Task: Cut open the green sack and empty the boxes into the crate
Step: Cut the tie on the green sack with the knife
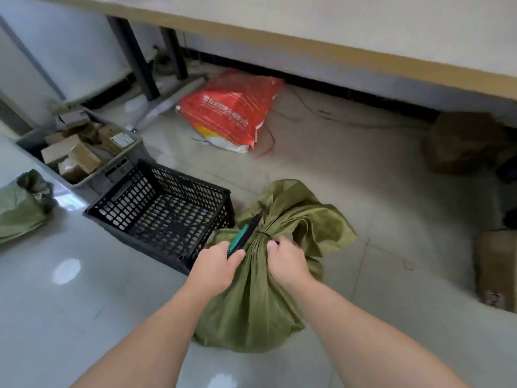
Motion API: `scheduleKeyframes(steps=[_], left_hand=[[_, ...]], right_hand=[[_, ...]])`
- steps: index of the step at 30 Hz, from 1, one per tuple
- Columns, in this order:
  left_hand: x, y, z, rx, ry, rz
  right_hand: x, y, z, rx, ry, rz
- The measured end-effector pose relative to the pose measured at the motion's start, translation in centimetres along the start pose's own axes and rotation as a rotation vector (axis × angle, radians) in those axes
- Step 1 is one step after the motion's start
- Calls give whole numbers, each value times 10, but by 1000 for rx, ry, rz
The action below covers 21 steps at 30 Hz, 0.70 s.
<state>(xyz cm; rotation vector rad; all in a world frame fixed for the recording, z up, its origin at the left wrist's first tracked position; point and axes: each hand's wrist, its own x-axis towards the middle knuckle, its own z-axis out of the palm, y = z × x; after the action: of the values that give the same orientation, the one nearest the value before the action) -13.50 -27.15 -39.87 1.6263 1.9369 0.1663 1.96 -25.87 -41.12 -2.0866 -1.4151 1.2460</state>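
step: cutting the tie | left grip (216,261) clenched round cutter (246,233), blade at the knotted neck, clear of the boxes | right grip (285,259) pinches green sack (251,303) below the knot, keeping it taut | sack on floor just beside crate (187,176), handy for tipping

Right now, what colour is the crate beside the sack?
The crate is black; head view shows it.

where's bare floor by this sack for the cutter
Glossy floor is bare this side of the black lattice plastic crate, left of the tied green woven sack. Tiled floor is bare between the sack and the red printed bag. Crowded: the grey bin of cardboard boxes.
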Motion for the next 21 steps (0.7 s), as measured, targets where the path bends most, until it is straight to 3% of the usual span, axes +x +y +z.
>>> scheduleKeyframes(steps=[6,13,21], left_hand=[[28,-50,50,-16,97,71],[32,-64,86,69,184,224],[28,-59,100,65,293,172]], right_hand=[[47,34,38,228,60,103],[66,61,65,785,10,170],[65,68,59,937,36,95]])
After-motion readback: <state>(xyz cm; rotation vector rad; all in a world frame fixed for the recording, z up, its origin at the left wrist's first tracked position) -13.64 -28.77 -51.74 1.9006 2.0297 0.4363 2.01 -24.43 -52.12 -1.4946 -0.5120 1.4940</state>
